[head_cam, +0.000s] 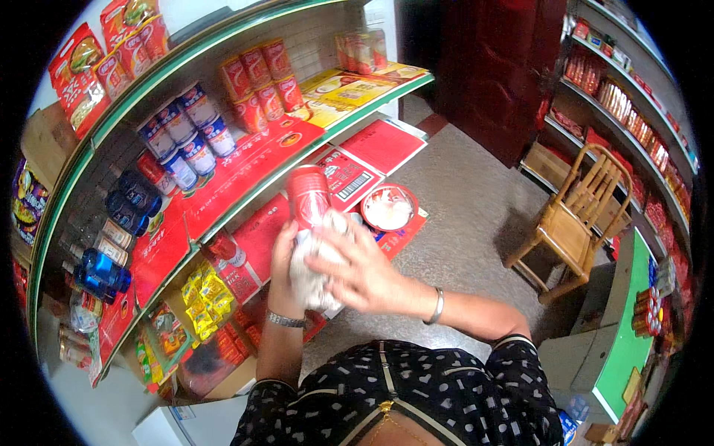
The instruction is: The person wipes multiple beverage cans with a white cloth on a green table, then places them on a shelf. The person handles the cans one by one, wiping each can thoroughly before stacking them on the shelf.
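Observation:
A red can [308, 196] stands out at an angle between my hands, in front of the shelf edge. My left hand [283, 257] grips it low on its left side, where a cloth partly covers it. Bunched around the can's lower part is a whitish cloth [318, 265]. My right hand [357, 265] presses this cloth against the can with spread, blurred fingers. Just beyond my right hand sits a red-rimmed tub [389, 207] with white material inside; whether that is cloth or foam I cannot tell.
The shelf [262, 161] on the left holds blue-and-white cans [195, 153], red cans [262, 89], dark blue bottles [103, 273] and yellow packets [207, 301]. Red printed cardboard [385, 146] lies lower down. A bamboo chair [574, 223] and a green-topped counter [625, 340] stand to the right.

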Action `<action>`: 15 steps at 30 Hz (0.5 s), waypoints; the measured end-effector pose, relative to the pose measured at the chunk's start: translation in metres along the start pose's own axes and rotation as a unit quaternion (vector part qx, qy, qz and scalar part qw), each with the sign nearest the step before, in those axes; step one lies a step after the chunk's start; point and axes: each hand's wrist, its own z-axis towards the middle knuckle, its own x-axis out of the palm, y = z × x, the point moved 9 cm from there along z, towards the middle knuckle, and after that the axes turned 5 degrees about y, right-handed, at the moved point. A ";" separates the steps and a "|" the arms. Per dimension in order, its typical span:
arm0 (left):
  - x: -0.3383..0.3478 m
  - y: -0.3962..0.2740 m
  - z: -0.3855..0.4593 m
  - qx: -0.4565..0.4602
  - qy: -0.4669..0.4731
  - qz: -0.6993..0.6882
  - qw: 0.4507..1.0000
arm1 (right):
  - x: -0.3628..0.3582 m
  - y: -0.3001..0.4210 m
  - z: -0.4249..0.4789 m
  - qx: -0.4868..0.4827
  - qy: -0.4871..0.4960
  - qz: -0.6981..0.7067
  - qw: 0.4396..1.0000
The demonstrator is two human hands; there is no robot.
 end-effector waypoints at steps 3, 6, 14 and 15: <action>0.067 0.043 -0.006 -0.058 0.056 -0.010 0.997 | -0.024 0.004 -0.026 0.012 -0.006 -0.072 0.997; 0.050 0.091 -0.003 -0.026 0.033 0.018 0.999 | -0.083 -0.026 -0.028 0.084 -0.101 -0.125 0.983; 0.151 0.158 -0.031 -0.136 0.179 0.169 0.959 | -0.134 -0.112 -0.108 0.181 0.018 0.326 0.928; 0.153 0.164 -0.034 -0.139 0.180 0.153 0.962 | -0.126 -0.117 -0.118 0.213 0.036 0.426 0.878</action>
